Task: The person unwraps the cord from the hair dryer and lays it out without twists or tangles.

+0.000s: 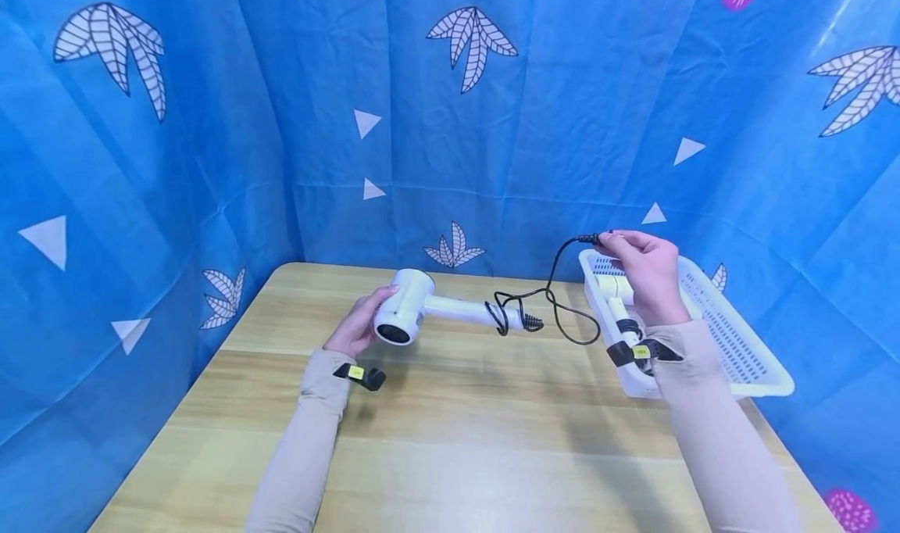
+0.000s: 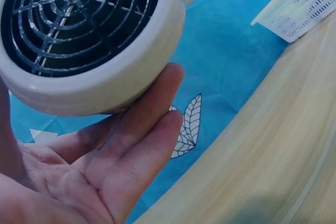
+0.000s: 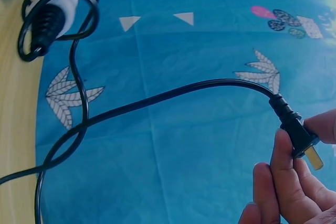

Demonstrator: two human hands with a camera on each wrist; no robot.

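A white hair dryer (image 1: 405, 308) is held up over the table by my left hand (image 1: 357, 323), which grips its round head from the left side. In the left wrist view the dark grille (image 2: 79, 22) faces the camera, with fingers (image 2: 157, 90) against the casing. The dryer's handle points right, and black cord (image 1: 501, 314) is looped round its end. My right hand (image 1: 643, 271) pinches the black plug (image 3: 299, 136) between thumb and fingers, one metal prong showing. Between handle and plug the cord (image 3: 157, 98) hangs in a loose crossing loop.
At the right of the wooden table (image 1: 450, 439) stands a white perforated basket (image 1: 738, 353), partly behind my right arm. Inside it lies a white item (image 1: 619, 310) with black cord on it. A blue patterned curtain (image 1: 450, 150) surrounds the table's back and sides.
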